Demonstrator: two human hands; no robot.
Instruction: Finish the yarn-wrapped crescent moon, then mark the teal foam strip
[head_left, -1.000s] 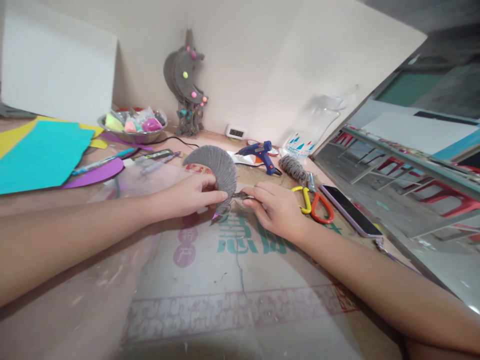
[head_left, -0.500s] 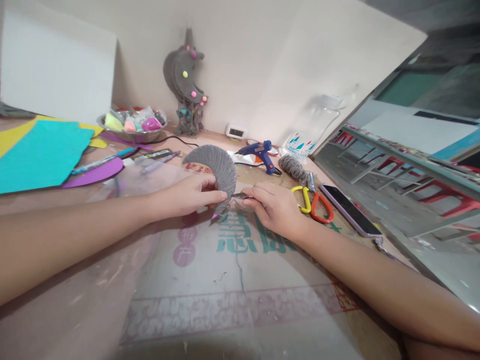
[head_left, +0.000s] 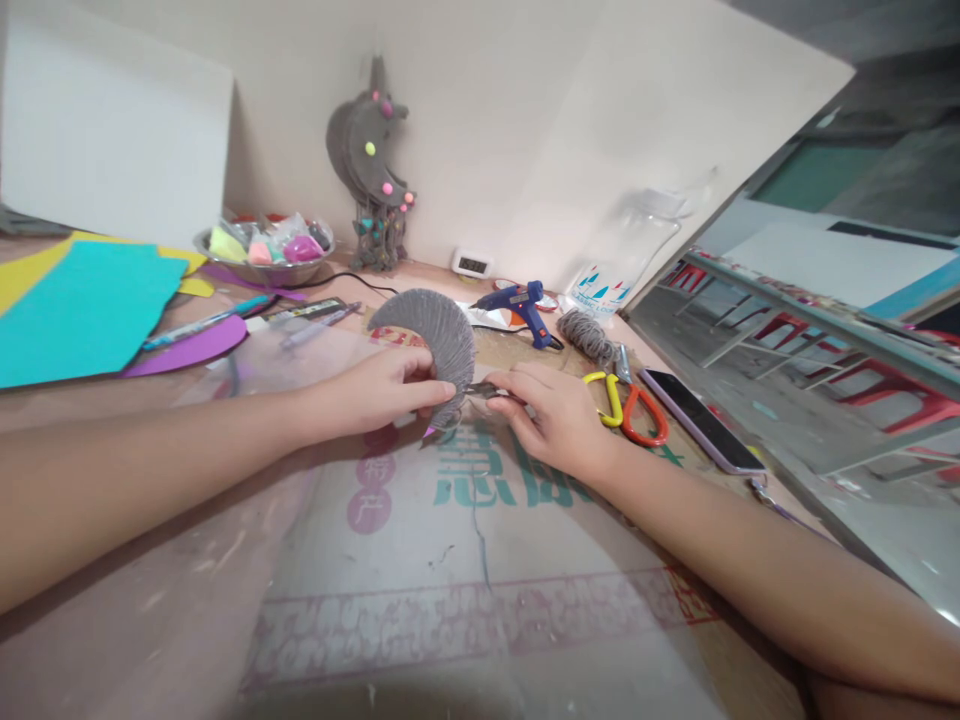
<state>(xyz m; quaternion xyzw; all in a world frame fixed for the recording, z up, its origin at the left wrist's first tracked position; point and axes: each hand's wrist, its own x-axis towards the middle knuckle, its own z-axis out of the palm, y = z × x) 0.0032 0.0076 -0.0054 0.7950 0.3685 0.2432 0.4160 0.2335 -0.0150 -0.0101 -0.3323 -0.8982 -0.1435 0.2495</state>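
A grey yarn-wrapped crescent (head_left: pixel 439 335) stands on edge at the middle of the table. My left hand (head_left: pixel 379 392) grips its lower part, fingers closed round it. My right hand (head_left: pixel 551 415) is closed in a pinch on the grey yarn strand (head_left: pixel 480 390) that runs to the crescent's lower tip. Both hands rest over a printed cardboard sheet (head_left: pixel 480 560) under clear plastic.
Scissors with yellow and red handles (head_left: pixel 626 405), a phone (head_left: pixel 701 420) and a yarn bundle (head_left: pixel 589 335) lie to the right. A blue glue gun (head_left: pixel 517 305) sits behind. Teal and yellow foam sheets (head_left: pixel 75 305), pens, a metal bowl of pompoms (head_left: pixel 262 250) and a finished moon ornament (head_left: pixel 371 165) are at the left and back.
The crescent and both hands shifted only slightly; my right hand nudged a little closer to the crescent's tip.
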